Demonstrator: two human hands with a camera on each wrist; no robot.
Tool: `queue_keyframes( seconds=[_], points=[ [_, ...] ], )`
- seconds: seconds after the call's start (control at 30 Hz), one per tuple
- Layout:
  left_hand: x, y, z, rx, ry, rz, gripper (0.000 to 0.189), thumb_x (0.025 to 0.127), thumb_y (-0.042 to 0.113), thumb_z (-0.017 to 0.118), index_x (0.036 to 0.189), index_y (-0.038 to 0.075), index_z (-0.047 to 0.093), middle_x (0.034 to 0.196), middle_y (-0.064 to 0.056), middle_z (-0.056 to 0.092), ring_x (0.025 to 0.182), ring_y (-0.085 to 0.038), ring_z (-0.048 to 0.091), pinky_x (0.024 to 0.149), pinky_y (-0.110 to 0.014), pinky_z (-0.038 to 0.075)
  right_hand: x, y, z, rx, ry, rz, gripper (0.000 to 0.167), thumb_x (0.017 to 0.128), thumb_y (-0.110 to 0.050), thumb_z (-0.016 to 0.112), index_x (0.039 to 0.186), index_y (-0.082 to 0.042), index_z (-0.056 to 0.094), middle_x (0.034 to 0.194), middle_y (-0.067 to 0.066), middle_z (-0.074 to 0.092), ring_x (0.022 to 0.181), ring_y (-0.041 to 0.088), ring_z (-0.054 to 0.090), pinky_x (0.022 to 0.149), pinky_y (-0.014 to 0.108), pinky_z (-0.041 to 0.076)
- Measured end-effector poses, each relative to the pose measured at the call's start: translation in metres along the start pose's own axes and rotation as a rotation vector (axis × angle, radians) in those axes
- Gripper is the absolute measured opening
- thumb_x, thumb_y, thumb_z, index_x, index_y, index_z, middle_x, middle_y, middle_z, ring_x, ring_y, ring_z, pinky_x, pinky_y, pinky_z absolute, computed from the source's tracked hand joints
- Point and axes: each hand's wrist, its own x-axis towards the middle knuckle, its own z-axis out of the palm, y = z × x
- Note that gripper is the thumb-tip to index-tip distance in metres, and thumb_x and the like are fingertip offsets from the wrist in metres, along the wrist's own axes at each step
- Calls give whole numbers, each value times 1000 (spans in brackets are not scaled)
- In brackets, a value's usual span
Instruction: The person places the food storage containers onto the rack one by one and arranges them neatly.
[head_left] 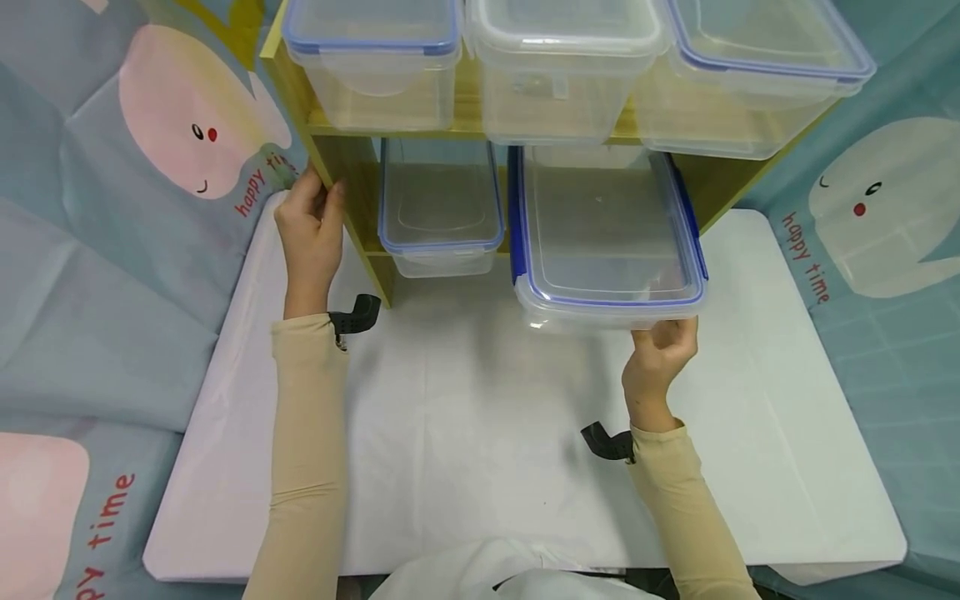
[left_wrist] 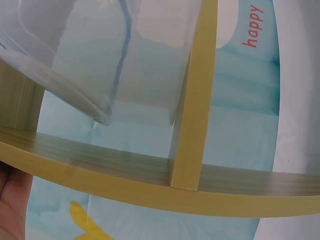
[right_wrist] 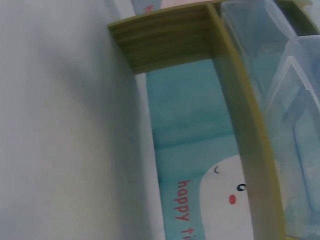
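My left hand (head_left: 309, 229) grips the side panel of a yellowish wooden shelf (head_left: 360, 200), thumb on the near side and fingers round its outer face. Part of that hand (left_wrist: 15, 202) shows at the edge of the left wrist view. My right hand (head_left: 658, 367) holds the front edge of a wide clear storage box (head_left: 600, 225) from below, its fingertips hidden under the box. This lidded box has dark blue side clips and juts forward out of the lower compartment. A smaller clear box with a blue-rimmed lid (head_left: 441, 200) sits to its left.
Three more clear boxes stand in the upper row: a blue-rimmed one (head_left: 375, 75) at left, a white-lidded one (head_left: 566, 83) in the middle, another blue-rimmed one (head_left: 750, 83) at right. Below lies a white table (head_left: 465, 467), with patterned cloth (head_left: 112, 275) around it.
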Motion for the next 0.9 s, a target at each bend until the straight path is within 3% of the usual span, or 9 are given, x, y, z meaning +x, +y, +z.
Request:
queue_keyframes(
  seconds=[0.13, 0.4, 0.63, 0.83, 0.9],
  points=[
    [0, 3, 0, 5, 7, -25, 20, 93, 2, 55, 106, -11, 62, 96, -18, 63, 84, -4, 58, 79, -18, 51, -2, 2, 2, -3, -44, 35, 63, 64, -19, 89, 113, 5, 58, 104, 14, 60, 98, 25, 54, 90, 35, 46],
    [1, 0, -2, 22, 3, -10, 19, 93, 2, 55, 105, -12, 62, 97, -20, 64, 85, -4, 59, 79, -18, 51, 7, 10, 4, -51, -96, 51, 61, 65, -23, 88, 112, 3, 59, 104, 11, 60, 95, 23, 52, 90, 34, 42],
    [-1, -1, -1, -2, 7, -17, 18, 93, 1, 55, 102, -14, 61, 95, -18, 64, 82, -3, 57, 77, -17, 50, 18, 19, 3, -55, -131, 80, 61, 65, -26, 87, 113, 0, 60, 100, 7, 60, 86, 16, 51, 79, 28, 43],
    [-7, -6, 0, -2, -25, 12, 18, 94, 0, 53, 103, -14, 60, 98, -21, 64, 86, -7, 59, 80, -18, 51, 23, 22, -4, -39, -143, 142, 58, 64, -22, 88, 111, -1, 61, 93, 6, 61, 73, 12, 52, 58, 21, 44],
    [-11, -8, -1, 0, -44, 16, 20, 94, 1, 53, 106, -14, 60, 100, -22, 64, 88, -10, 60, 81, -19, 51, 21, 22, -9, -53, -178, 161, 59, 65, -22, 88, 114, -2, 60, 97, 6, 60, 77, 13, 53, 63, 21, 46]
  ],
)
